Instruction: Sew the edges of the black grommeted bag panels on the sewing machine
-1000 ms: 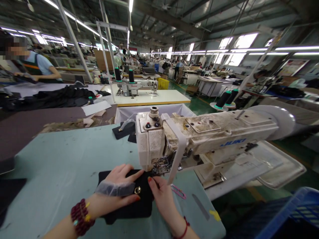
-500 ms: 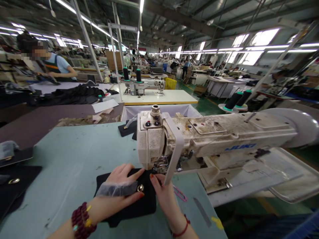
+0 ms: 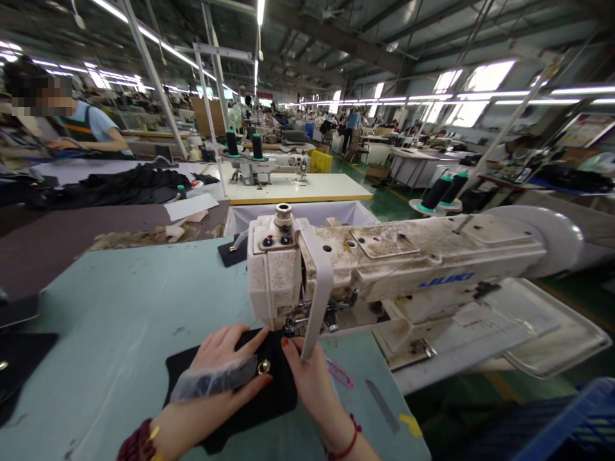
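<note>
A black fabric piece (image 3: pixel 278 394) with a gold ring fitting (image 3: pixel 264 367) lies on the pale green table (image 3: pixel 129 307), its far edge under the needle of a worn white sewing machine (image 3: pixel 384 262). My left hand (image 3: pixel 221 358) lies flat on the piece with fingers stretched toward the needle; a clear plastic strip (image 3: pixel 211 381) crosses its back. My right hand (image 3: pixel 307 378) presses the piece's right edge just in front of the presser foot, fingers together.
A pink clip (image 3: pixel 340 373) lies right of my right hand. More black pieces sit at the table's left edge (image 3: pixel 19 358) and behind the machine (image 3: pixel 233 251). A person (image 3: pixel 72 128) works at a far table. A blue crate (image 3: pixel 567 422) stands at lower right.
The view has shifted slightly; both hands stay on the black piece at the needle, with the piece seeming a little further left on the table.
</note>
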The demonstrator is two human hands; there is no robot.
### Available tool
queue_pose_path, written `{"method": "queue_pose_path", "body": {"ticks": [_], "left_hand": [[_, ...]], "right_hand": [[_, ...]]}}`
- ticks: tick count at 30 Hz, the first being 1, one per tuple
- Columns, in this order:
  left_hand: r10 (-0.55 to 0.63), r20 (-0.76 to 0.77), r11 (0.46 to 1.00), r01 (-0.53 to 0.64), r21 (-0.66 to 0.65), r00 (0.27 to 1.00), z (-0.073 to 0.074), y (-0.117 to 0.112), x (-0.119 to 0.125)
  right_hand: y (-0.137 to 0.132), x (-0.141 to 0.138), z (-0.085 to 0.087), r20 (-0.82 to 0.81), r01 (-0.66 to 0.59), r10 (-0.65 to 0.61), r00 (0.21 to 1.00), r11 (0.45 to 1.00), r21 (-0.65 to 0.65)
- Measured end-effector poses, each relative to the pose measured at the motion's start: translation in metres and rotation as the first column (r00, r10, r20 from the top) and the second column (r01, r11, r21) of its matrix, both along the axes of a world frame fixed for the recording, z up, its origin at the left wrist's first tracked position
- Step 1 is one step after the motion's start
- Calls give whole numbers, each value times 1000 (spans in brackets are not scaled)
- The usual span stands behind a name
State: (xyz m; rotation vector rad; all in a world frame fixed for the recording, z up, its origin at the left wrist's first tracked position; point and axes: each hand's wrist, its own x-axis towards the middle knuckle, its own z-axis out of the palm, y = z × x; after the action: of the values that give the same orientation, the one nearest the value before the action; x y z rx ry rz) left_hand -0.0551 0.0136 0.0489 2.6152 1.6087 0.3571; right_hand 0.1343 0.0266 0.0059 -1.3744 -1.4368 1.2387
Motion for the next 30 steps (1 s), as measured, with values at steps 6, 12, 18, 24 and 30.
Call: {"method": "queue_pose_path", "body": {"ticks": [6,12,18,24,30], "left_hand": [[-15,-12,998,15,63,1000,-7,-1,-3],[-30,-40,996,33,85,999,-4,-1,-3],[-39,-80,995,46,85,996,-2,0,-4],[-28,-110,991,42,124,993,0,0,0],[-34,-111,990,49,134,993,5,-2,3]], "right_hand": [[-13,9,0,-91,-130,129,987,992,1],[-35,10,-9,-252,-163,117,961,972,-171],[-36,5,-14,-286,-101,50,957,981,-166],[-36,4,-17,-302,-68,9,953,980,-185],[-37,3,-23,-290,-70,16,957,982,-177]]}}
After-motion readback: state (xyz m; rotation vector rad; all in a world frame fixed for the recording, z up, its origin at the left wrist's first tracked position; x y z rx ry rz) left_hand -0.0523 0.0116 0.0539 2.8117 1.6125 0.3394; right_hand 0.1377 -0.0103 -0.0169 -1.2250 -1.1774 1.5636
